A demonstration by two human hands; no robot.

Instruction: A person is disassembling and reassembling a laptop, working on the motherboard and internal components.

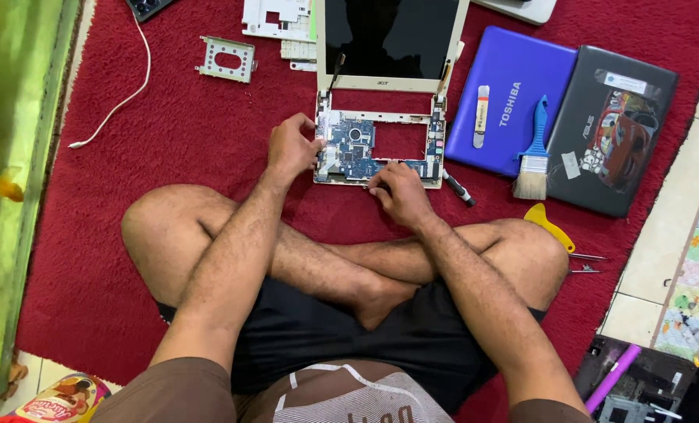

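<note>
I sit cross-legged on a red carpet point(208, 117). In front of my shins lies an opened white laptop point(381, 78) with its dark screen folded back and its blue circuit board point(357, 149) exposed. My left hand point(290, 147) rests on the left edge of the laptop base, fingers curled against the frame. My right hand point(399, 192) presses down on the front edge of the base, fingertips on the board. A black marker-like tool point(459, 189) lies just right of that hand.
A blue closed laptop point(514, 98) and a dark grey one point(615, 125) lie at right, with a blue-handled brush point(533, 153) across them. A yellow pry tool point(547, 224), tweezers point(584, 262), a metal bracket point(225, 59), a white cable point(122, 94) and white plastic parts point(275, 19) lie around.
</note>
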